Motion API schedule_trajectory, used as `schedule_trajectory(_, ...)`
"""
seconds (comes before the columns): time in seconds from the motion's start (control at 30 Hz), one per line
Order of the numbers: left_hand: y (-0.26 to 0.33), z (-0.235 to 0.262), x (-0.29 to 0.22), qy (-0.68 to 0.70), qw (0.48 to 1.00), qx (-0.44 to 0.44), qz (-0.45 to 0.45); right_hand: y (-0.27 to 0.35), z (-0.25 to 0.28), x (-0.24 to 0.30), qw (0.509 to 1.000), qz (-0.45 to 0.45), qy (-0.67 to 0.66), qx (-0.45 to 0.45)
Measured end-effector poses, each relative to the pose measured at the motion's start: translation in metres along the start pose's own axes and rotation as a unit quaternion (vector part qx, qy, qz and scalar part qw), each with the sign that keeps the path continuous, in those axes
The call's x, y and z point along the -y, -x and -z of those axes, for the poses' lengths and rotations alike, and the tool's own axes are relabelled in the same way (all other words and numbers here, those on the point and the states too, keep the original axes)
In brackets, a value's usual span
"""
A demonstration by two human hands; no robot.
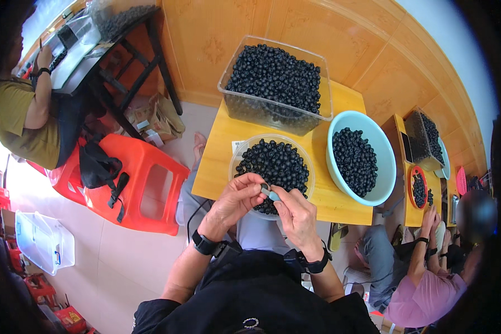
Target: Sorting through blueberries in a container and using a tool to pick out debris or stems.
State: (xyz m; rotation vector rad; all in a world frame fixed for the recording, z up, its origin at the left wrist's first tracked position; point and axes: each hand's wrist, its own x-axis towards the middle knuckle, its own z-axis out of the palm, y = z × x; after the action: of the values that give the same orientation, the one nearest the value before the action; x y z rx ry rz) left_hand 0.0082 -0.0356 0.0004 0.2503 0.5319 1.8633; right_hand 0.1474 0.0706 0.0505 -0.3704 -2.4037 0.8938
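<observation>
My left hand pinches a small dark round piece between thumb and fingertips; it resembles the black beads around it. Close beside it, my right hand has its thumb and index finger closed on a small pale blue object. What kind of object that is, I cannot make out. Both hands meet over the near edge of a clear round tub of black beads. Many of the beads show a hole.
Behind the tub, a clear rectangular bin of black beads stands on the yellow table. A light blue basin with more beads is at right. Red stools stand left. People sit at tables on both sides.
</observation>
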Motion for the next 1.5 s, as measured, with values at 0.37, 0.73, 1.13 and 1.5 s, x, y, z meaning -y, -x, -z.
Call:
schedule_trajectory(0.37,0.006,-0.001,0.001,0.023,0.996,0.081,0.031,-0.002,0.003,-0.026,0.996,-0.034,0.076,-0.044)
schedule_trajectory(0.73,0.011,-0.005,0.003,-0.048,0.998,0.001,0.042,0.002,0.007,-0.005,0.985,-0.08,-0.149,0.023)
schedule_trajectory(1.13,0.011,-0.003,0.005,-0.002,0.999,0.023,0.037,-0.001,0.001,0.005,0.947,-0.171,-0.269,0.041)
schedule_trajectory(1.5,0.02,0.004,0.006,-0.014,0.991,0.076,0.113,0.003,0.001,0.009,0.847,-0.255,-0.455,0.107)
